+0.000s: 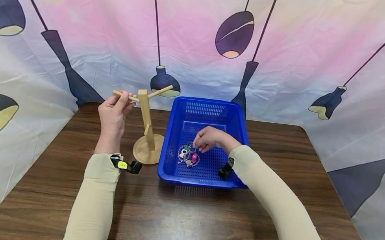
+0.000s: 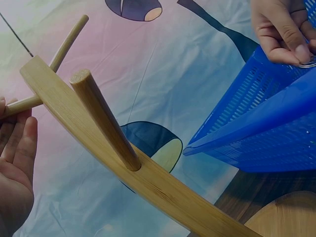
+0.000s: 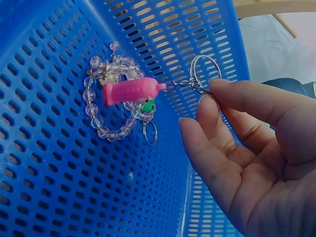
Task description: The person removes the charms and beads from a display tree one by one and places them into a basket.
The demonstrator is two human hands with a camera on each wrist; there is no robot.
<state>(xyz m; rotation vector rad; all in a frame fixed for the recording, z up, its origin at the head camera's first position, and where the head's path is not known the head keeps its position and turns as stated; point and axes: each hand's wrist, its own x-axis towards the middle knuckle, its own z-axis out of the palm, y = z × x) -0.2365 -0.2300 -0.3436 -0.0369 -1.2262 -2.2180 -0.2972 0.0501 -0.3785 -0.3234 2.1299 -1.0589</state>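
Observation:
My left hand (image 1: 111, 116) pinches one upper peg of a wooden stand (image 1: 145, 110), whose upright rises from a round base (image 1: 145, 155) on the table. Two pegs branch out near the top, and a shorter peg (image 2: 103, 116) sticks out lower down. Inside the blue plastic basket (image 1: 203, 183), my right hand (image 1: 211, 138) holds the metal ring (image 3: 206, 58) of a keychain between thumb and fingertips. From its short chain hangs a pink bottle-shaped charm (image 3: 132, 90). The charm overlaps clear beaded bracelets (image 3: 94, 109) in the right wrist view. Beside them are a green piece (image 3: 148, 105) and another ring (image 3: 150, 133).
The basket stands right of the stand, its left wall close to the round base. A dark wooden table (image 1: 181, 221) carries both. Behind it hangs a pastel cloth (image 1: 196, 25) printed with dark lamps.

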